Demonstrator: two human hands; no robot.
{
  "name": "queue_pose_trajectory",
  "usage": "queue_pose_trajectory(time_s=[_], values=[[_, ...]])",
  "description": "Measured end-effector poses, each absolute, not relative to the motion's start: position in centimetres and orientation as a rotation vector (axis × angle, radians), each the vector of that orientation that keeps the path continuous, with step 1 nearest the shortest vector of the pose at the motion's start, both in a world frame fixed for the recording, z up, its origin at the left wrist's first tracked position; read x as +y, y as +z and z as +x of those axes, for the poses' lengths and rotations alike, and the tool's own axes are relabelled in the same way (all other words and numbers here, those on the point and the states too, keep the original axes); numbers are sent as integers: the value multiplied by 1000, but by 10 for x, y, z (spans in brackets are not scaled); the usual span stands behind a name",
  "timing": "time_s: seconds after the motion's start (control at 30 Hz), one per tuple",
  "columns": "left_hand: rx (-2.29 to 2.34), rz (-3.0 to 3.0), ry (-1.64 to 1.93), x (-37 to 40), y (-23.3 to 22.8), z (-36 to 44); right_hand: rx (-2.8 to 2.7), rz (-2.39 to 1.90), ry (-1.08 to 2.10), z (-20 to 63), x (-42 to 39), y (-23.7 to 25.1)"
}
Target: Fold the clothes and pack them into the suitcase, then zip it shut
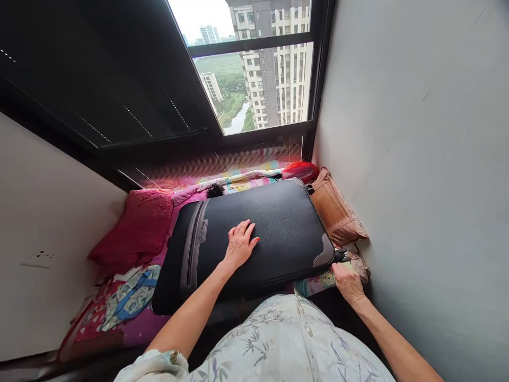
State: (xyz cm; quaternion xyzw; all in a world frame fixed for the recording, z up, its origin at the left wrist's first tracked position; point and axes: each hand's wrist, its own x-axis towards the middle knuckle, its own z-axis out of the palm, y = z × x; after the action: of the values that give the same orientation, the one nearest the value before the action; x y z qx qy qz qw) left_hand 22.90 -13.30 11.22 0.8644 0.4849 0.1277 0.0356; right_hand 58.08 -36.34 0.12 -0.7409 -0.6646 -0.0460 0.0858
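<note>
Suitcase flat on the window seat, both hands at it.

Head view: the black suitcase (254, 233) lies shut at frame centre, so its contents are hidden. The left hand (239, 245) rests on the lid, fingers spread flat, holding nothing. The right hand (349, 282), lower right, curls by the case's corner near a wheel (341, 257); whether it grips anything I cannot tell. Judged: steady pressure on the lid keeps the case from sliding. A red cushion (135, 231) lies left, a tan pillow (336, 212) right.

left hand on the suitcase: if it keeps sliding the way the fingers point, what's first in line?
The left hand lies flat on the black suitcase, fingers pointing toward the window. Only bare suitcase top lies ahead until the far edge; beyond it, probably the colourful bedding under the window, though depth there is unclear.
</note>
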Motion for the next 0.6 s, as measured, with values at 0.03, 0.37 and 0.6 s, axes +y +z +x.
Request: queue_pose_trajectory(time_s=[0.03, 0.37, 0.6], values=[[1595, 2642, 354, -129, 109, 214, -2017, -2221, -187, 590, -362, 2], [1815, 2636, 102, -129, 88, 192, -2286, -2245, -261, 648, -268, 31], [1825, 2633, 123, -129, 81, 192, -2326, -2297, -127, 659, -159, 42]])
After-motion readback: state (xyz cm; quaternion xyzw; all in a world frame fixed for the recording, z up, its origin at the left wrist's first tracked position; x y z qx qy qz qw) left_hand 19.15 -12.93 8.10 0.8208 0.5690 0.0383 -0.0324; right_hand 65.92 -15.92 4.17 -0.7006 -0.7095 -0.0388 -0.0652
